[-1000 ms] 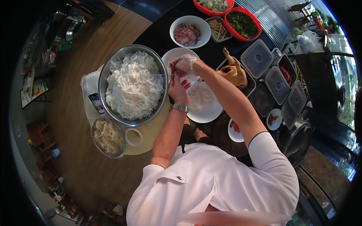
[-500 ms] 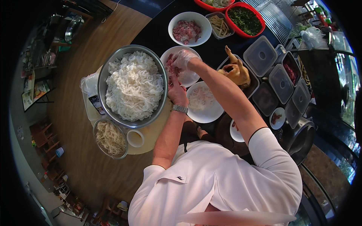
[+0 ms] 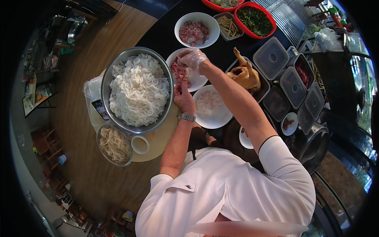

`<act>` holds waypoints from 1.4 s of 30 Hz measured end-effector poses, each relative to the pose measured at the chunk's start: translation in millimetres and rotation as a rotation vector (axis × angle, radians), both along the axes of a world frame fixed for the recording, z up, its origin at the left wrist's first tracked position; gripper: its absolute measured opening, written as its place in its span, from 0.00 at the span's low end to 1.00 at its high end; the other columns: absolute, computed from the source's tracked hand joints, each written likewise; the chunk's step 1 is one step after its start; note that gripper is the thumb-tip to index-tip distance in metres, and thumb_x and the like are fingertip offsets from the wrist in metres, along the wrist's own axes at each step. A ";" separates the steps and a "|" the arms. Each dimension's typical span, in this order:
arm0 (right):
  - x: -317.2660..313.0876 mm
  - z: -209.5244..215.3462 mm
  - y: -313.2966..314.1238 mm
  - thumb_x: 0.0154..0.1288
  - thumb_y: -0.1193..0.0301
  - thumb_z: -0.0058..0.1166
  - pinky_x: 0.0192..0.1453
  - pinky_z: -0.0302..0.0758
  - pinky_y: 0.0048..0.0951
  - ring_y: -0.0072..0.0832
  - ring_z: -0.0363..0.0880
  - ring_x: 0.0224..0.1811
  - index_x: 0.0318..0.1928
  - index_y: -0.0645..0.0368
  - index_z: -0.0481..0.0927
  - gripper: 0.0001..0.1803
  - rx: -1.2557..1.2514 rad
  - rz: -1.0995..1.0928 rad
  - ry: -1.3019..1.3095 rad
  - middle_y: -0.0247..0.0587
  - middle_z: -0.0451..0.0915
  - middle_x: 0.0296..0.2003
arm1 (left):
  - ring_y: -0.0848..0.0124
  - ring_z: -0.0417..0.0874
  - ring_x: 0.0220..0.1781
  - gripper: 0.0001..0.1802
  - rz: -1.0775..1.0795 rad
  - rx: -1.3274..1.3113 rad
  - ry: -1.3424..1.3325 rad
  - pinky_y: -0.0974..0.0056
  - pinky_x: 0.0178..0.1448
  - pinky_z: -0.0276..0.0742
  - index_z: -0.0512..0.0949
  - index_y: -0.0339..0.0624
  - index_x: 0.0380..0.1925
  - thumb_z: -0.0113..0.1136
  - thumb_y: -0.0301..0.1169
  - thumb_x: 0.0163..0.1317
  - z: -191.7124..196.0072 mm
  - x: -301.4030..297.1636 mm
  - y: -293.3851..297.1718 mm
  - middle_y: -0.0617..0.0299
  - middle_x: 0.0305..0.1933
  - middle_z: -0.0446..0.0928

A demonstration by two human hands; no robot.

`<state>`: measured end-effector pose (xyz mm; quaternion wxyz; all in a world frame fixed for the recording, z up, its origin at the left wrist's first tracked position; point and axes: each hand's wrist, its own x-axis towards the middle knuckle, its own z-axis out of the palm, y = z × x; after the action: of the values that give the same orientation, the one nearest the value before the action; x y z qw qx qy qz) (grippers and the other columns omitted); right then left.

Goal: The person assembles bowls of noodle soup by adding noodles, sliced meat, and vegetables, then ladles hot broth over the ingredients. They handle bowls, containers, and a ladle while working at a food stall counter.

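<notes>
A white bowl (image 3: 200,83) holds raw red meat slices (image 3: 181,74) over pale noodles. My right hand (image 3: 193,58), in a clear plastic glove, reaches over its far side with the fingers bent down into the meat. At the near left rim, my bare left hand (image 3: 184,99) has its fingers closed around the bowl's edge, thumb beside the meat; a metal watch (image 3: 187,117) circles that wrist. Close to the left hand stands a large steel bowl (image 3: 172,79) heaped with white rice noodles (image 3: 138,91). A second white bowl of noodles (image 3: 209,102) sits nearer me.
Beyond is another bowl of meat (image 3: 193,33), with a red tub of chopped greens (image 3: 254,21). A plucked chicken (image 3: 245,77) and lidded containers (image 3: 293,87) stand to the right. Left are bean sprouts (image 3: 114,144), a small cup (image 3: 140,144) and a phone (image 3: 100,109).
My right hand has shifted slightly up, and more of the meat in the bowl shows. My left hand has drawn back a little, its fingers lower on the rim.
</notes>
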<state>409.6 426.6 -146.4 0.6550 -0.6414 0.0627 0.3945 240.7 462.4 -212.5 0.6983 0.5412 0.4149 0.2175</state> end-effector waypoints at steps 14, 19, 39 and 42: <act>7.7 8.8 -13.6 0.54 0.74 0.71 0.45 0.85 0.28 0.29 0.87 0.41 0.44 0.60 0.89 0.15 -0.439 0.387 -0.397 0.41 0.87 0.38 | 0.52 0.87 0.48 0.35 -0.335 0.628 0.455 0.54 0.51 0.81 0.67 0.37 0.72 0.58 0.45 0.70 10.7 7.6 15.0 0.45 0.49 0.84; 12.4 2.1 -5.7 0.52 0.74 0.71 0.40 0.83 0.29 0.27 0.85 0.35 0.41 0.59 0.89 0.13 -0.407 0.206 -0.311 0.37 0.87 0.36 | 0.53 0.86 0.48 0.33 -0.448 0.795 0.431 0.54 0.49 0.82 0.68 0.36 0.70 0.59 0.41 0.70 21.3 4.4 16.5 0.47 0.49 0.83; 141.8 15.9 -7.2 0.63 0.83 0.64 0.44 0.89 0.31 0.32 0.86 0.39 0.43 0.64 0.85 0.09 -0.017 -0.289 -0.247 0.43 0.84 0.41 | 0.47 0.81 0.56 0.22 -0.340 1.309 0.534 0.50 0.56 0.81 0.71 0.39 0.63 0.52 0.25 0.69 13.7 46.6 15.7 0.49 0.60 0.72; 130.7 9.0 -7.5 0.62 0.82 0.65 0.43 0.89 0.31 0.32 0.86 0.37 0.44 0.64 0.85 0.09 0.042 -0.313 -0.196 0.42 0.84 0.39 | 0.50 0.81 0.54 0.15 -0.379 1.052 0.535 0.51 0.52 0.82 0.74 0.38 0.56 0.54 0.26 0.71 10.0 45.4 17.7 0.47 0.50 0.76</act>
<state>540.2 419.1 -137.3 0.7248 -0.6453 0.0893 0.2243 286.1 480.1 -202.5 0.2363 0.9129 0.3095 0.1221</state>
